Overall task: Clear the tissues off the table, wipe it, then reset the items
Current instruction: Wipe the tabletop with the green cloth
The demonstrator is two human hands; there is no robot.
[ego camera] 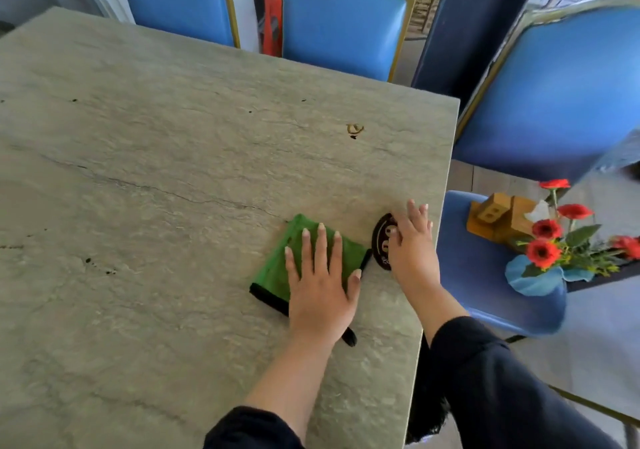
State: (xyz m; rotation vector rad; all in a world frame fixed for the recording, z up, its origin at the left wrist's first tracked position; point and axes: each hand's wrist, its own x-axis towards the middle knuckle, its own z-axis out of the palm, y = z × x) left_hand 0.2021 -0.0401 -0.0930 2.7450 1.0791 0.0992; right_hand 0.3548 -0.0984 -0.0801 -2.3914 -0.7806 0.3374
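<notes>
A folded green cloth [277, 268] with black edging lies on the grey stone table [173, 154]. My left hand [320, 282] presses flat on it, fingers spread. Right beside the cloth sits a dark oval number plate [381, 237], flat on the table near its right edge. My right hand [414, 241] rests on that plate with fingers extended, covering its right half. A brown ring stain [354, 130] marks the table farther back. No tissues show on the tabletop.
A blue chair seat [485, 275] to the right holds a wooden tissue holder [498, 218] with a white tissue, and a blue vase of red flowers [540, 275]. More blue chairs [343, 19] stand behind and to the right of the table.
</notes>
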